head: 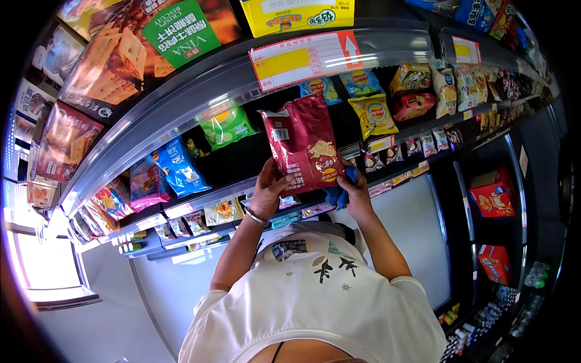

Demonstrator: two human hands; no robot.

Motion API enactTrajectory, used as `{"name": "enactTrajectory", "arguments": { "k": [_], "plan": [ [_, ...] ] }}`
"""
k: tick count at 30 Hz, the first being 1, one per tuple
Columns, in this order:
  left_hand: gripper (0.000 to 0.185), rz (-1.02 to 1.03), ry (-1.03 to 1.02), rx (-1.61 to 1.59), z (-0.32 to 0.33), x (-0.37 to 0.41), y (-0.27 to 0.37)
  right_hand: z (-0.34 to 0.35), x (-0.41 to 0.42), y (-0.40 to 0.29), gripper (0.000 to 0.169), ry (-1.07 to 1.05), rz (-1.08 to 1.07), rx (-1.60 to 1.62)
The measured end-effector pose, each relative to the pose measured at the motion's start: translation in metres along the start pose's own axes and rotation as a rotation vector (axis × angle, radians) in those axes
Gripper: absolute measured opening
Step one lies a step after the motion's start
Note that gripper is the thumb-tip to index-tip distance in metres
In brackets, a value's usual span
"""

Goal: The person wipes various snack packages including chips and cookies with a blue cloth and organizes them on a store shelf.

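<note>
A dark red bag of Lay's chips [302,136] is held in front of the shelves, its back and one side turned upward. At its lower left corner my left hand [268,186] grips the edge, with the thumb on top and a bangle on the wrist. My right hand [356,188] holds the lower right edge. A bunched blue cloth [336,195] is also tucked in that hand, partly under the bag. Behind the bag, a green chip bag [229,127] and a yellow chip bag [374,115] sit on the shelf.
Above projects a shelf edge with a price tag [304,59], bearing a biscuit box [150,54]. Blue snack bags [181,168] stand at left. Below runs another shelf of small packets [222,211]. Red boxes [492,193] and bottles [485,317] occupy shelves at right.
</note>
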State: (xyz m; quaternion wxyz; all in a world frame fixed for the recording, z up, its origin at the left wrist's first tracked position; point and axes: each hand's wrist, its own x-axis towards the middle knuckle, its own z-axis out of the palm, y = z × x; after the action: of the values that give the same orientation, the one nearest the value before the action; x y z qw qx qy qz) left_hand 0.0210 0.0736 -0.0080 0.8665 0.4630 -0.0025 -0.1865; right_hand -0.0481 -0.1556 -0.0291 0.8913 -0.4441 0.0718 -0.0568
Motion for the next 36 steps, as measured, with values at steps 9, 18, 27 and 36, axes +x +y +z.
{"name": "enactTrajectory", "arguments": {
  "k": [9,18,27,36],
  "plan": [
    [0.054,0.157,0.14,-0.024,0.025,0.033,-0.03,-0.011,0.031,-0.02,0.043,0.092,-0.051,-0.237],
    [0.06,0.317,0.197,0.106,0.018,0.047,-0.023,-0.028,0.021,-0.027,0.037,0.019,0.02,-0.219],
    [0.058,0.434,0.176,0.193,-0.001,0.072,-0.013,-0.041,0.019,-0.03,0.037,-0.011,0.08,-0.215],
    [0.054,0.518,0.196,0.214,-0.021,0.106,-0.006,-0.037,0.027,-0.046,0.027,-0.012,-0.017,-0.438]
  ]
}}
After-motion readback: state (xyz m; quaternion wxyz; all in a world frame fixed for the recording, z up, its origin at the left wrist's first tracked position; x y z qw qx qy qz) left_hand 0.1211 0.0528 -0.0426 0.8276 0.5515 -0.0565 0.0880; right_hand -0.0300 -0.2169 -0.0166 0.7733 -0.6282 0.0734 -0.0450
